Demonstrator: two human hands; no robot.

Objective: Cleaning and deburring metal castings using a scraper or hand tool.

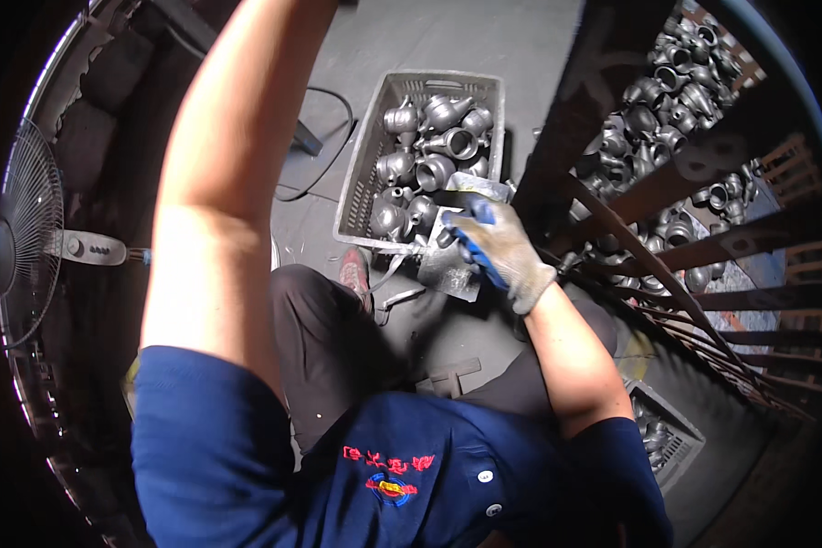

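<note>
My left arm (219, 164) is raised and runs out past the top edge, so its hand is out of sight. A light glove with a blue palm covers my right hand (502, 245). Its fingers curl over a worn, shiny metal plate (447, 272) beside the near right corner of a grey plastic crate (342, 205). A small dark piece shows at the fingertips, too hidden to name. In the crate lie several grey metal castings (434, 172), rounded, with open necks.
To my right a dark metal-barred cage (749, 247) holds many more castings (676, 100). A fan (27, 233) stands at my left. A black cable (350, 123) lies on the floor. Behind my right elbow sits another grey crate (676, 447) with metal parts.
</note>
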